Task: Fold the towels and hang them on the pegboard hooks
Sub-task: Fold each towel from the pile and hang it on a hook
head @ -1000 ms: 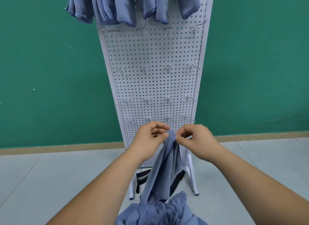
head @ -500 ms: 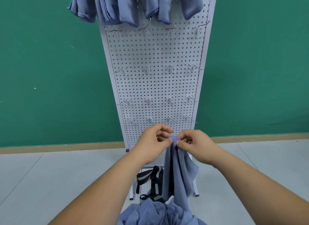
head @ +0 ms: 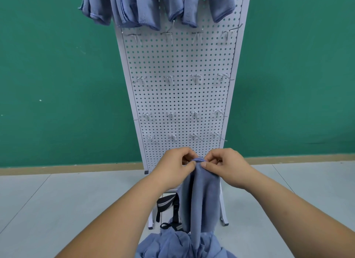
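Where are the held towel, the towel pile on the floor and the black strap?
held towel (head: 207,196), head view, hanging middle panel.
towel pile (head: 169,246), head view, crumpled top.
black strap (head: 164,203), head view, striped part.

A green wall (head: 57,75) fills your view ahead, flecked at left with a few pale specks, a tan skirting board (head: 67,167) running along its foot above the pale grey tiled floor (head: 57,200); lower down, a black bag (head: 165,205) with a pale-striped strap lies on those tiles, partly hidden
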{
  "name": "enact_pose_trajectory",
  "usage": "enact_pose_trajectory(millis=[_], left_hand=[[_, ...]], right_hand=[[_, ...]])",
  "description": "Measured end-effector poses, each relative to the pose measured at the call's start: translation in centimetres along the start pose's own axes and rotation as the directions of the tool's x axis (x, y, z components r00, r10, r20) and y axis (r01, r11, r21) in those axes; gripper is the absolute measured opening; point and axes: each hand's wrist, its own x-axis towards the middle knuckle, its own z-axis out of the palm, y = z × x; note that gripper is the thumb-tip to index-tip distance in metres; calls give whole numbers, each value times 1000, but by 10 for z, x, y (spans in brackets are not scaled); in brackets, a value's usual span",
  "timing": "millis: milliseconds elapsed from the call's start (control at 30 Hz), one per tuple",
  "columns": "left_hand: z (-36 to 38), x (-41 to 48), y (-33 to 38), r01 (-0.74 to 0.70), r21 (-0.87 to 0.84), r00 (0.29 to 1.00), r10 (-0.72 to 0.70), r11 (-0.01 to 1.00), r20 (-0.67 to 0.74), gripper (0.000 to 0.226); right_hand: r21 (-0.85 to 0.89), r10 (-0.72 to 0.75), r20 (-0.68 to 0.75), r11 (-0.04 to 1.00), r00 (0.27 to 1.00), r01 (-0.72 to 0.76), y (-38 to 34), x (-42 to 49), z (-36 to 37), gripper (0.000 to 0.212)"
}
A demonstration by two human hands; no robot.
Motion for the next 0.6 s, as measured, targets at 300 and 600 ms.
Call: enact_pose_trajectory(millis=[300,600], left_hand=[[-9,2,-3,-27,6,999,28,1000,-35,4],[-76,2,-43,173,121,908,-111,977,-404,9]], right_hand=[[-3,-22,60,1000,998,22,3,-1,-1,8],[-572,19,-117,816,993,-83,57,-2,-59,14]])
